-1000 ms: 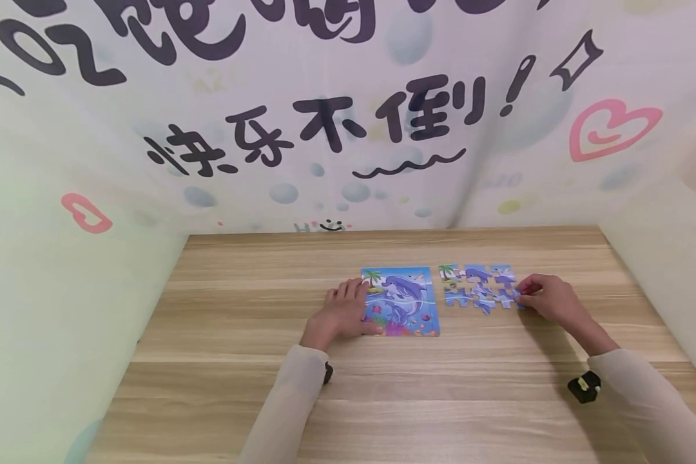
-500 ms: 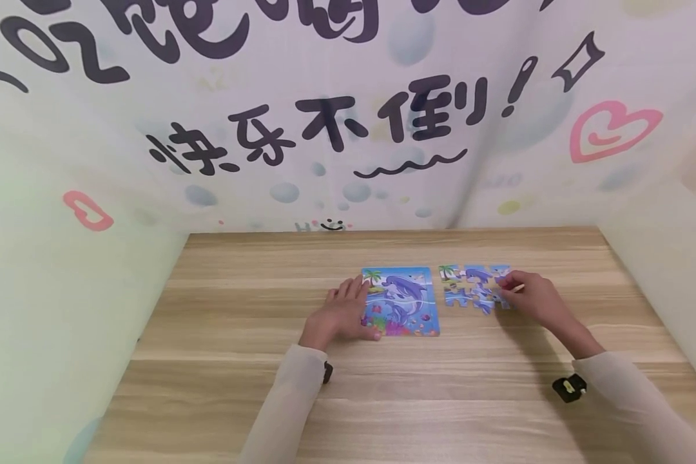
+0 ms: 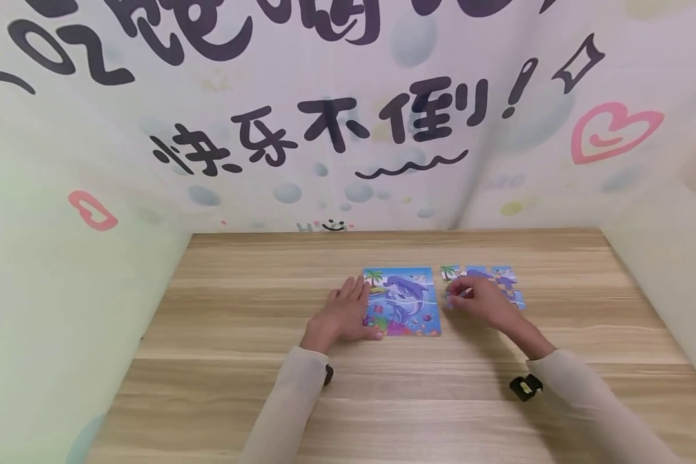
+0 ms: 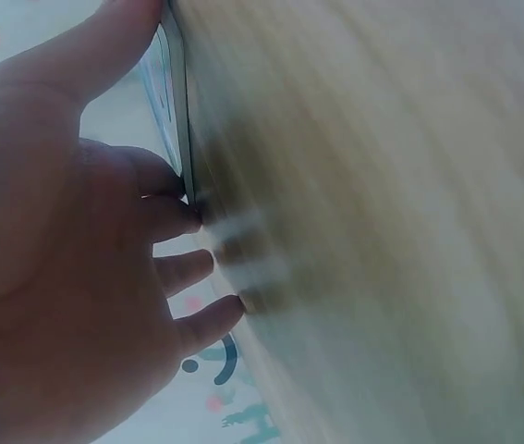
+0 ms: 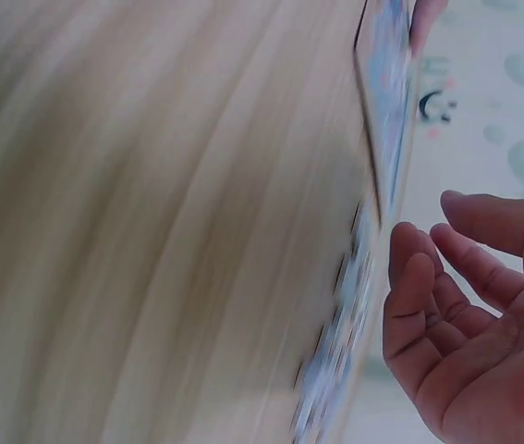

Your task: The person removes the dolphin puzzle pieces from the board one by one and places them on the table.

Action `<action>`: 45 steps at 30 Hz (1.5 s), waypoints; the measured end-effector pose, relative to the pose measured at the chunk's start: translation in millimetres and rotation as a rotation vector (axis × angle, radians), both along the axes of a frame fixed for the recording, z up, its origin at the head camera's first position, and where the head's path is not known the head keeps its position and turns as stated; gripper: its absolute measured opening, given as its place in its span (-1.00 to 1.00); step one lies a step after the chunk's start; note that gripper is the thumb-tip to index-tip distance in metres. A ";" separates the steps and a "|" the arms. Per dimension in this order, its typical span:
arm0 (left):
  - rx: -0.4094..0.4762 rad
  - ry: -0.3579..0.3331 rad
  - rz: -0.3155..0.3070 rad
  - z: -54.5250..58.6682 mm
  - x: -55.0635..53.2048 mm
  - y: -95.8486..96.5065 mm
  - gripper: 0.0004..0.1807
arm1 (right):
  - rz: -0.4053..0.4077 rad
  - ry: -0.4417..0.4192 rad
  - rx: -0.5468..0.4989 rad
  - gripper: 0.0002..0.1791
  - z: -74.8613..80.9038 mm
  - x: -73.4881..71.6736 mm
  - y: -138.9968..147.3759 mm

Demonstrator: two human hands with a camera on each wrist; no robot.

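A square dolphin puzzle board (image 3: 406, 299) lies flat on the wooden table. My left hand (image 3: 343, 316) rests along its left side, fingers extended and thumb at the near left corner. In the left wrist view, the fingertips reach the tabletop beside the board's edge (image 4: 183, 111). To the right of the board, several loose dolphin puzzle pieces (image 3: 506, 274) lie in two rows. My right hand (image 3: 490, 306) is over the left part of these pieces and hides some of them. The right wrist view shows its fingers loosely bent and the thumb apart, holding nothing.
The wood-grain table (image 3: 394, 399) ends at a white printed backdrop (image 3: 255, 193) with black lettering, which also rises along both sides. Dark wrist cameras are worn on both wrists, the right one (image 3: 524, 387) just above the table.
My right hand has moved left across the loose pieces, from the right end of the rows to the left end near the board. My left hand stays at the board's left side.
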State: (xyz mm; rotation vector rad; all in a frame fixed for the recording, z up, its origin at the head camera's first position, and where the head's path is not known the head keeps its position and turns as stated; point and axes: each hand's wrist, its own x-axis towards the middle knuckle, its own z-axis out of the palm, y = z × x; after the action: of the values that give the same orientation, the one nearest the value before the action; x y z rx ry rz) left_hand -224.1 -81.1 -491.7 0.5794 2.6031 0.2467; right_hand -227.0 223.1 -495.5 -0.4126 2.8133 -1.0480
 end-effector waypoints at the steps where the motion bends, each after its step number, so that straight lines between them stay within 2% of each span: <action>1: 0.003 0.005 0.000 -0.3 -0.2 0.1 0.20 | 0.008 -0.009 -0.011 -0.85 -0.8 -0.2 -6.2; 7: 0.014 0.022 0.005 0.0 -1.4 1.5 0.20 | 0.064 -0.065 -0.064 -0.79 -4.2 -2.0 -43.0; 10: 0.014 0.030 0.007 -0.5 -2.4 1.9 0.21 | 0.093 -0.060 -0.066 -0.77 -5.1 -1.8 -59.8; 15: 0.008 0.060 0.005 -1.9 -4.2 1.9 0.20 | 0.140 -0.023 -0.041 -0.70 -9.0 -3.9 -84.6; 18: 0.008 0.069 0.003 -1.9 -4.7 1.7 0.21 | 0.169 -0.033 -0.024 -0.67 -9.4 -4.5 -96.7; 22: 0.013 0.074 -0.003 -1.1 -4.4 2.2 0.21 | 0.193 -0.073 0.030 -0.73 -7.1 -2.0 -109.6; 26: 0.001 0.081 -0.007 -2.3 -5.3 2.9 0.22 | 0.195 -0.071 0.073 -0.79 -5.6 0.4 -117.1; 33: 0.005 0.079 -0.004 -3.2 -5.6 3.2 0.21 | 0.182 -0.080 0.090 -0.72 -1.5 2.5 -119.0; 38: -0.008 0.083 -0.006 -3.9 -5.7 3.4 0.22 | 0.187 -0.091 0.077 -0.82 -2.1 1.5 -117.7; 45: 0.002 0.082 0.003 -5.8 -6.6 3.4 0.22 | 0.124 -0.119 0.090 -0.88 -3.9 0.1 -117.6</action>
State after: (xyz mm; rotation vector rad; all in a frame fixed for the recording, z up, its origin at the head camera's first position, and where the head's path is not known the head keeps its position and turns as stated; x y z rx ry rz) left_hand -230.6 -77.7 -497.5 0.5976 2.6835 0.2308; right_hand -227.0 105.5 -499.5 -0.4914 2.6798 -0.8871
